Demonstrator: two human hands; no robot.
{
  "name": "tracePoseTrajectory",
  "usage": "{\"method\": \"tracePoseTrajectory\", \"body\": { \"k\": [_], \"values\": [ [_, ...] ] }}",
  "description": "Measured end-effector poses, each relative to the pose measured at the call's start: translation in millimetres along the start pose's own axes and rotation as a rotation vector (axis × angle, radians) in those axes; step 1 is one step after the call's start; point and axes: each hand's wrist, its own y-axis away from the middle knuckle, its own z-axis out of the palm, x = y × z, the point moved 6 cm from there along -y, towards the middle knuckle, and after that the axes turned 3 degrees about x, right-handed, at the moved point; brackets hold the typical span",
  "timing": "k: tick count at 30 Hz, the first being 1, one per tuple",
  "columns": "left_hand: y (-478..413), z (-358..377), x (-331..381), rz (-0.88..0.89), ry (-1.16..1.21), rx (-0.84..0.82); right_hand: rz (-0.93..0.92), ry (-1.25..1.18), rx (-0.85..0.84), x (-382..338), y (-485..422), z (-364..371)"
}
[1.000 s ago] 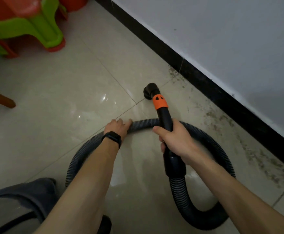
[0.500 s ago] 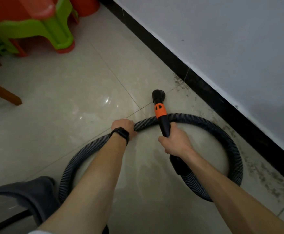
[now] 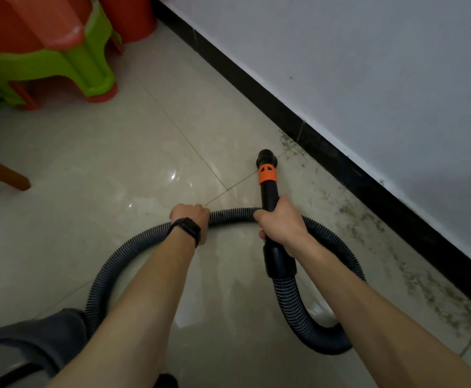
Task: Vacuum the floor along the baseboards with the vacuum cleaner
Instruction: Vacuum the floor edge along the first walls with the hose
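Two hands on the vacuum cleaner, single head view.

Right hand (image 3: 280, 222) grips the black wand (image 3: 269, 196) just behind the orange collar (image 3: 267, 175), fingers curled round the tube. Left hand (image 3: 191, 217) grips the ribbed grey hose (image 3: 228, 214), fingers wrapped over it. Black watch (image 3: 185, 229) on that wrist.

Nozzle (image 3: 266, 157) points away from the person, tip down toward the floor (image 3: 116, 163). It sits near the floor's right edge, where the black baseboard (image 3: 340, 166) runs, but apart from it: a strip of tile shows between. Cannot tell if the tip touches the tile.

Hose routing: leaves the wand's rear cuff (image 3: 280, 261), dips toward the person, swings right and up behind the right forearm, and crosses under the wand at the right hand. It then passes through the left hand and curves to the lower left, ending behind a dark grey shape (image 3: 32, 340). Cannot tell what that shape is.

Brown dirt specks (image 3: 368, 222) lie in a band on the floor along the baseboard, from beside the nozzle to the lower right. White wall (image 3: 368, 65) above the baseboard.

Far left corner of the floor: nested plastic stools, red (image 3: 27, 21) and green (image 3: 94, 68), with a red round thing (image 3: 129, 18) beside them against the baseboard. Wooden leg (image 3: 4, 175) at the floor's left edge, well apart from the hose.
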Motion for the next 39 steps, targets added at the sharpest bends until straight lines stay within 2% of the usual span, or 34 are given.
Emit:
{"method": "tracePoseTrajectory", "body": {
  "k": [2,6,11,18,30,39],
  "values": [
    [-1.5,-0.1,13.5,0.054,0.010,0.014,-0.017,0.100,0.028,-4.9,-8.9,-2.6],
    [-9.1,-5.6,14.2,0.050,0.005,0.025,-0.045,0.270,0.055,-12.1,-25.7,1.1],
    [-26.1,-4.8,8.8,0.048,0.010,0.001,-0.059,0.340,0.082,-19.8,-43.4,4.3],
    [-36.1,26.2,-4.4,-0.049,0.125,-0.010,-0.028,0.276,0.093,-35.2,-70.3,8.5],
    [-53.1,31.5,-21.0,-0.079,0.177,-0.057,-0.046,0.283,0.103,-54.7,-95.3,11.4],
    [-53.5,34.8,-22.7,-0.096,0.198,-0.063,-0.022,0.182,0.105,-23.0,-55.7,6.5]
  ]
}}
